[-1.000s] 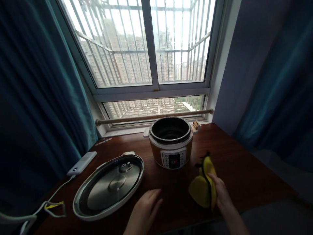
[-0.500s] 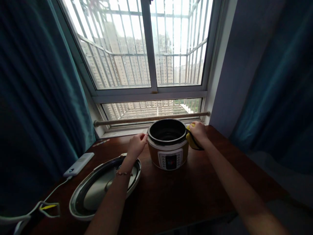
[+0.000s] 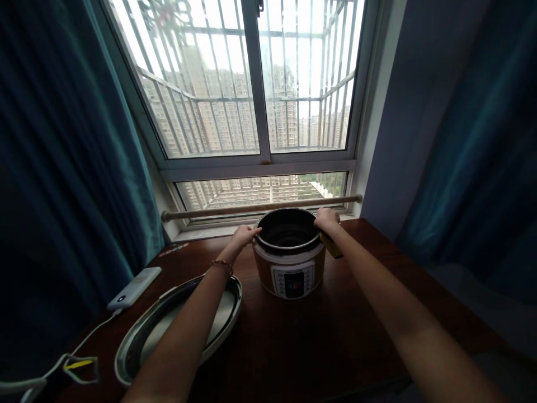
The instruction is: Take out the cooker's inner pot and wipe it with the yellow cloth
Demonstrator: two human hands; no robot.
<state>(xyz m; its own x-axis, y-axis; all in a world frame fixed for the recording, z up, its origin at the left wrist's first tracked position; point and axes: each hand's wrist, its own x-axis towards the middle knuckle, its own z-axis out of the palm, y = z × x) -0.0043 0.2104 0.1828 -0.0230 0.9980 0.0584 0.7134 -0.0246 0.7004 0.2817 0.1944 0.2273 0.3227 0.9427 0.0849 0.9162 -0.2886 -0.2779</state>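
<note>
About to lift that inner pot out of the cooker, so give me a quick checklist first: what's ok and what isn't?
1. Left hand on pot rim: ok.
2. Right hand on opposite rim: ok.
3. Yellow cloth padding the right grip: cannot tell; it hangs under the wrist.
4. Lid off, lying on the table: ok.
5. Pot contents: cannot tell, interior dark.
6. White device and cable apart from the cooker: ok.

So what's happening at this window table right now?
A person has both hands on the rim of an open electric pressure cooker on a wooden table. The left hand grips the left edge; the right hand grips the right edge with a yellow cloth under it. The cooker's lid lies upside down to the left, beside a white power bank.
</note>
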